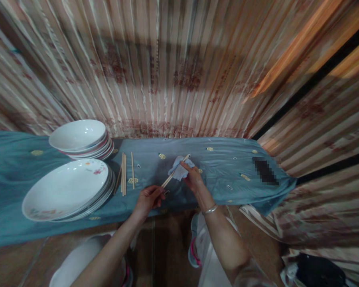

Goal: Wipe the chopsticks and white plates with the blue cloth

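Observation:
Pinched in my left hand are the lower ends of a pair of chopsticks, which slant up and to the right. My right hand is closed around a pale blue cloth, pressing it against the upper part of the chopsticks. Several more wooden chopsticks lie on the blue tablecloth left of my hands, with a single chopstick set slightly apart from them.
A stack of white floral plates stands at the left, with a stack of bowls behind it. Pleated curtains hang beyond the table and along the right. A dark pixelated object lies at the table's right end.

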`<state>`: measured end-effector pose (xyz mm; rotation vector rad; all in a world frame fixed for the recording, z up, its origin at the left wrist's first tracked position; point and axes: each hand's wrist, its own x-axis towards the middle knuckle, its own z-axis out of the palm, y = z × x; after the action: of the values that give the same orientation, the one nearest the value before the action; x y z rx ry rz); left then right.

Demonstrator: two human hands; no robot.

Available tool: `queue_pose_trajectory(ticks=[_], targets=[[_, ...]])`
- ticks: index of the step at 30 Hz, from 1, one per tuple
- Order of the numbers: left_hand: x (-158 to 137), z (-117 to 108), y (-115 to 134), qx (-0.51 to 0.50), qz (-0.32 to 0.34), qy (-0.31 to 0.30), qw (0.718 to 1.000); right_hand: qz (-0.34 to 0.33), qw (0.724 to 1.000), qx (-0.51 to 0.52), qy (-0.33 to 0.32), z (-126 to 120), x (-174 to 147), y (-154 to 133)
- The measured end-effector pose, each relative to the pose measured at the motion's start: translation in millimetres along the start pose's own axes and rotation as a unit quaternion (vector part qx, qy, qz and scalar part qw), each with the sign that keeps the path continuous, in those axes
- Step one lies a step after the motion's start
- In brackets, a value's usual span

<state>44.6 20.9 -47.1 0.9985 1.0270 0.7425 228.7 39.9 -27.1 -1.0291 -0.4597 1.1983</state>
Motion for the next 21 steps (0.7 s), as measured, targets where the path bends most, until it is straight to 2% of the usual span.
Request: queue_pose_trajectory(ticks=[4,9,16,21], targets=[[-2,-1,0,0.007,-0.001,0.006,1.000,-0.002,0.999,0.028,0.023,-5,3,-10],[-2,-1,1,0.003,0.002,0.005,1.000,0.020,0.998,0.053,-0.016,-4,0,-15],[2,0,-2,-0.005,0.018,0.002,1.000,0.070,0.995,0.043,-0.050,3,-7,-9],[1,0,-1,-0.016,0.020,0.006,1.000,0.065,0.996,0.022,-0.061,8,-10,1]])
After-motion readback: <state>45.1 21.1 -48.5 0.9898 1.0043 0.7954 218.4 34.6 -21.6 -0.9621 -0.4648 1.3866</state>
